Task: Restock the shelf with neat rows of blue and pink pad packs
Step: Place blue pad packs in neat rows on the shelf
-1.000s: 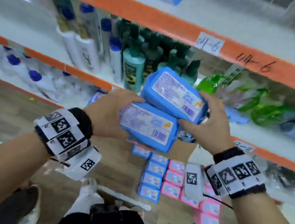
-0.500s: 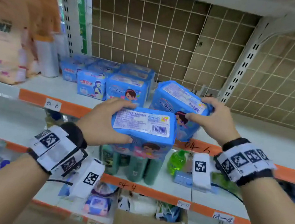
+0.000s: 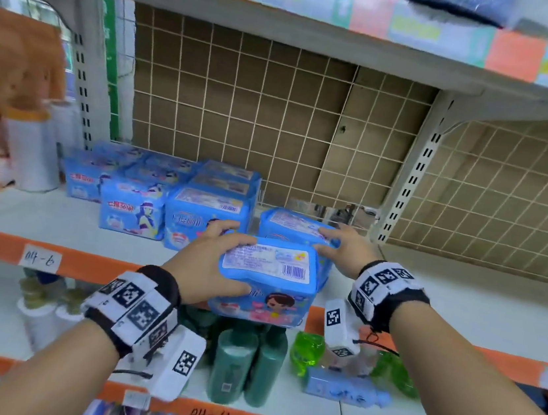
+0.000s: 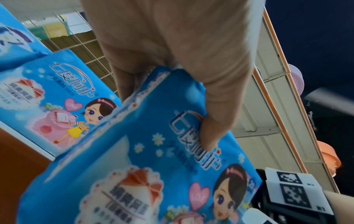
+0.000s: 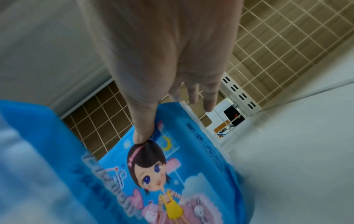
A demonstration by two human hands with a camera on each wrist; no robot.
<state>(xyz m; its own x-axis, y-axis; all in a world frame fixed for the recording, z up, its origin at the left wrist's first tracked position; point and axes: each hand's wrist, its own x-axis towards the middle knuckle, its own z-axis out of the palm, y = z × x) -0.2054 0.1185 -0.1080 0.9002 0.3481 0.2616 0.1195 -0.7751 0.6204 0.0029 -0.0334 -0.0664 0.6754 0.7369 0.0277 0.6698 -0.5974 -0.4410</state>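
Observation:
My left hand (image 3: 213, 269) grips a blue pad pack (image 3: 267, 280) at the front edge of the white shelf (image 3: 39, 220); its thumb presses the printed front (image 4: 206, 136). My right hand (image 3: 340, 246) holds a second blue pack (image 3: 289, 224) standing on the shelf just behind, thumb on its front face (image 5: 141, 136) and fingers over the top. To the left, several blue packs (image 3: 160, 193) stand in rows on the same shelf. No pink packs are in view.
A wire grid back panel (image 3: 260, 112) closes the shelf. To the right of the packs the shelf surface (image 3: 478, 301) is bare. White rolls (image 3: 31, 150) and orange bags stand at the left. Green bottles (image 3: 246, 362) sit on the shelf below.
Both hands have carried the two blue packs up from the lower shelves and forward onto the shelf. The right pack now stands on the shelf beside the rows.

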